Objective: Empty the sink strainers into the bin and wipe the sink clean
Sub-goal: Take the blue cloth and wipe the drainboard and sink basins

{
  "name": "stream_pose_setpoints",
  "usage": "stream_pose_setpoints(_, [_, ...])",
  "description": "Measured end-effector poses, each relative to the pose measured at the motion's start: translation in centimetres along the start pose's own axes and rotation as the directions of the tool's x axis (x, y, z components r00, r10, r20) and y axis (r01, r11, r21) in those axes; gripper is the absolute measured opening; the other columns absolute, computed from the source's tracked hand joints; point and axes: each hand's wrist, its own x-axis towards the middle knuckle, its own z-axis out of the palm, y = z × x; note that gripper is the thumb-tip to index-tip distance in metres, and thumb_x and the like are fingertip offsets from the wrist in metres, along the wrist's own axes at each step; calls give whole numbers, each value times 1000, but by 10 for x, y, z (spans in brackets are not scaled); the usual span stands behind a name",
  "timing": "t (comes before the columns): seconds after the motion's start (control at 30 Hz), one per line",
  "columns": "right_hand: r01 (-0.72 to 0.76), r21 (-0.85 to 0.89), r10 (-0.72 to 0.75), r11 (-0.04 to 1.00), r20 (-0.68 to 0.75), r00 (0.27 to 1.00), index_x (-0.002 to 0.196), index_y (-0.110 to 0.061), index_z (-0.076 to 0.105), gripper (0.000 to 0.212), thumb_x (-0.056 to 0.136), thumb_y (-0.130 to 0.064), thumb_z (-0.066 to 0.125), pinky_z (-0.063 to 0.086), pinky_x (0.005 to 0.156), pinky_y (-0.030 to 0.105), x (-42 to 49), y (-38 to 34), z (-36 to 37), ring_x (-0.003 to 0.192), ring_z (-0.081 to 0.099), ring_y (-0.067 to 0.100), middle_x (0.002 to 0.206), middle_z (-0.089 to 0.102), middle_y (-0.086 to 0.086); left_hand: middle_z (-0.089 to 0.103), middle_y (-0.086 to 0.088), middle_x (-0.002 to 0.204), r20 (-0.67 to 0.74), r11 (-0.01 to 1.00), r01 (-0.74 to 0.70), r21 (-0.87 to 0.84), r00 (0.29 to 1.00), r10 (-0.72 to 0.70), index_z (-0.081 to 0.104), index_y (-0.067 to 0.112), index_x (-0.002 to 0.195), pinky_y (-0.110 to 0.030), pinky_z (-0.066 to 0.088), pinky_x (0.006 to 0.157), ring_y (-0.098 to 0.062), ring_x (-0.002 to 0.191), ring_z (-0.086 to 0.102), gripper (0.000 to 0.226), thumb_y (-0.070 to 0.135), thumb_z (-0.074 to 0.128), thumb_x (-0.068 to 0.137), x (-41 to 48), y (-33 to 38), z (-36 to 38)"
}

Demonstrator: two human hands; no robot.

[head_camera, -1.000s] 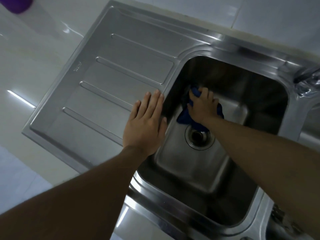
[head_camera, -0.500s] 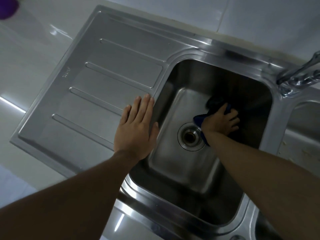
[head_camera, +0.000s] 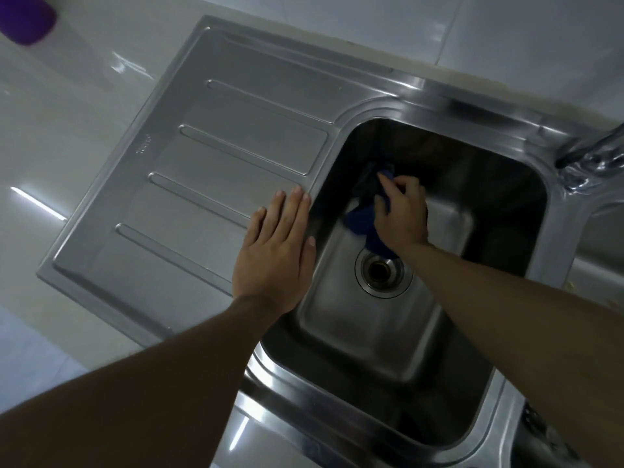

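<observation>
Blue cloth (head_camera: pixel 363 221) gripped by curled right hand (head_camera: pixel 401 214) against stainless sink basin (head_camera: pixel 439 332) floor beside drain (head_camera: pixel 384 270), left hand (head_camera: pixel 275 251) laid flat, fingers straight, on drainboard (head_camera: pixel 202 163) edge

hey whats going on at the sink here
A person is wiping out a steel sink basin. The right hand holds a blue cloth against the basin's far left part, just above the drain, which looks open with no strainer in it. The left hand lies flat on the edge of the draining board, fingers straight. A tap sits at the far right.
</observation>
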Motion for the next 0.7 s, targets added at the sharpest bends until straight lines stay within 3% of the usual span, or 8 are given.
stream_pose_setpoints(0.1, [-46, -301, 110, 953, 201, 973, 154, -25, 31, 68, 94, -50, 54, 29, 108, 55, 0, -2, 12, 133, 29, 40, 152, 27, 11, -2, 3, 168, 5, 1000, 5, 2, 1000, -5, 5, 19, 162, -38, 0, 126, -15, 155, -10, 60, 43, 15, 107, -1, -1, 1])
stream_pose_setpoints(0.2, [-50, -342, 135, 938, 229, 964, 149, -30, 34, 65, 91, -50, 54, 29, 105, 55, 1, -7, 22, 130, 29, 38, 148, 29, 8, -1, 3, 167, -7, 1000, 3, 0, 1000, -3, 6, 20, 162, -38, 0, 126, -15, 155, -8, 60, 43, 16, 107, 0, -1, 3])
stream_pose_setpoints(0.33, [192, -326, -86, 926, 313, 946, 135, -30, 51, 58, 82, -53, 53, 37, 90, 48, -50, -12, 33, 116, 42, 35, 131, 46, 8, -2, 4, 167, -2, 1000, 6, -3, 1000, -6, 6, 21, 162, -37, -2, 126, -16, 155, -8, 59, 44, 16, 108, -1, -1, 3])
stream_pose_setpoints(0.4, [418, -241, -293, 876, 422, 858, 134, -32, 54, 60, 81, -59, 51, 37, 85, 45, -92, -8, 36, 111, 46, 34, 125, 49, 8, -3, 5, 167, -3, 1000, 10, -8, 1000, -10, 4, 22, 161, -36, -4, 126, -15, 155, -10, 59, 44, 16, 108, -1, -1, 3])
stream_pose_setpoints(0.47, [631, -121, -481, 766, 543, 688, 134, -32, 54, 61, 80, -59, 53, 37, 84, 45, -117, 2, 35, 108, 47, 32, 124, 52, 8, -2, 5, 167, -10, 1000, 12, -14, 1000, -12, 5, 22, 162, -36, -2, 126, -14, 155, -9, 60, 44, 18, 107, 0, -1, 3])
stream_pose_setpoints(0.53, [700, -95, -542, 708, 563, 624, 137, -30, 54, 58, 84, -55, 54, 37, 87, 46, -117, 9, 35, 111, 47, 31, 128, 53, 9, 0, 4, 168, -13, 1000, 14, -13, 1000, -14, 6, 21, 162, -37, 1, 127, -15, 155, -7, 60, 43, 18, 107, -1, -1, 3])
stream_pose_setpoints(0.63, [367, -279, -234, 887, 415, 879, 142, -31, 47, 55, 90, -50, 49, 37, 90, 46, -108, -13, 43, 117, 44, 35, 134, 46, 12, -1, 5, 167, -18, 1000, 16, -6, 1000, -16, 6, 22, 162, -36, 0, 126, -14, 155, -8, 59, 43, 17, 108, -1, -1, 4])
stream_pose_setpoints(0.7, [123, -328, -18, 937, 305, 952, 142, -31, 47, 56, 89, -48, 50, 39, 88, 47, -108, -34, 49, 115, 42, 36, 130, 45, 12, -3, 7, 166, -21, 1000, 14, -5, 1000, -14, 6, 23, 162, -36, -1, 126, -13, 155, -10, 58, 42, 16, 108, -1, -1, 5])
